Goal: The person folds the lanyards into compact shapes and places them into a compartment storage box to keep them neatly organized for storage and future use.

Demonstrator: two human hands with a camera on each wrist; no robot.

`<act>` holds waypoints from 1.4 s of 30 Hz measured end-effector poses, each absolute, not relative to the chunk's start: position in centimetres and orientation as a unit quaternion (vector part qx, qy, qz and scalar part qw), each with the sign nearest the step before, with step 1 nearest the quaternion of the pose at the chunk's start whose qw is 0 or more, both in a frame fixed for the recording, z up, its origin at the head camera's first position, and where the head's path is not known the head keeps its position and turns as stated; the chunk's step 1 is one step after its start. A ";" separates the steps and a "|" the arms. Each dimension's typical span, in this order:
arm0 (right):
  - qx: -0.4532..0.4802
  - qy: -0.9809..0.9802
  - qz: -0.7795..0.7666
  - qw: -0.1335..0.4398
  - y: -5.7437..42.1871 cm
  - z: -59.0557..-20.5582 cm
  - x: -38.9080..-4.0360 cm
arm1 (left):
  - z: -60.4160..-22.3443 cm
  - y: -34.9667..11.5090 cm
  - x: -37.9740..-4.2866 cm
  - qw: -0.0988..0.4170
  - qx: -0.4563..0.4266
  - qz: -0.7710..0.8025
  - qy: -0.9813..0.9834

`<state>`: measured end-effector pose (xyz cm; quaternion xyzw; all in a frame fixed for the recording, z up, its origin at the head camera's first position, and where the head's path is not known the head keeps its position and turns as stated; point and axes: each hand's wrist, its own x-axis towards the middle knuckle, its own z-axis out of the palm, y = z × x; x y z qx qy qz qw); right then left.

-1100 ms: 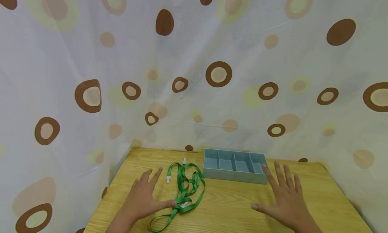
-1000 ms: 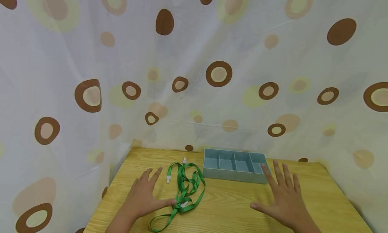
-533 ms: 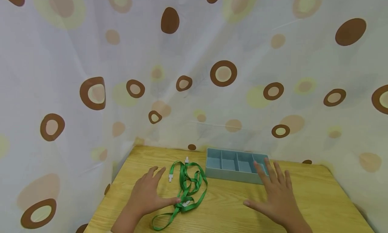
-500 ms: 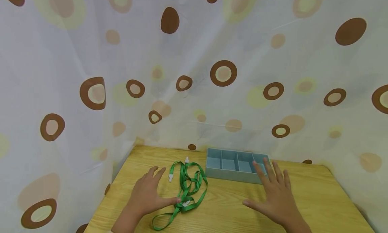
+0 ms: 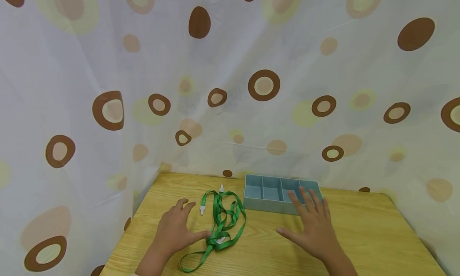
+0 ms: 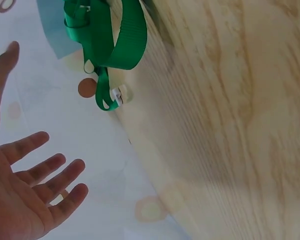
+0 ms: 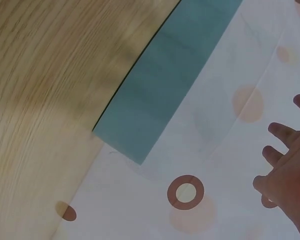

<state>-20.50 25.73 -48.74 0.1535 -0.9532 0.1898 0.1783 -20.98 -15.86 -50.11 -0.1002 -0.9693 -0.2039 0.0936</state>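
Green lanyards point(image 5: 230, 216) with white plastic clips point(image 5: 203, 209) lie in a loose tangle on the wooden table. Just left of them my left hand point(image 5: 174, 232) hovers, its fingers spread and relaxed, the thumb tip overlapping the straps in the head view. Nothing is in its palm, as the left wrist view confirms. My right hand point(image 5: 314, 228) is held with fingers apart in front of a blue-grey divided box point(image 5: 269, 205), its fingertips overlapping the box's right compartments. That hand holds nothing either. In the right wrist view the box's side wall point(image 7: 155, 85) shows.
The wooden table point(image 5: 363, 236) ends against a white curtain point(image 5: 223, 60) with brown and yellow spots, which hangs behind it and along both sides. The box stands near the back edge, close to the curtain.
My right hand has moved left, from the box's right end to in front of its right compartments. My left hand stays by the lanyards, its fingers slightly more bent. The head view has shifted a little.
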 end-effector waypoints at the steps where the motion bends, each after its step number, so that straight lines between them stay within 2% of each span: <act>1: 0.153 -0.952 0.192 0.181 25.5 -48.8 -20.6 | -50.1 -15.8 -21.0 0.097 -0.101 -0.202 -0.969; 22: 0.166 -0.928 0.249 0.223 20.7 -49.4 -22.4 | -51.3 -14.1 -22.3 0.144 -0.076 -0.210 -0.964; 34: 0.175 -0.915 0.276 0.235 18.5 -49.5 -22.3 | -51.7 -13.4 -23.5 0.125 -0.031 -0.257 -0.958; 42: 0.174 -0.915 0.288 0.224 17.4 -50.1 -22.4 | -51.8 -12.8 -24.0 0.084 -0.036 -0.343 -0.935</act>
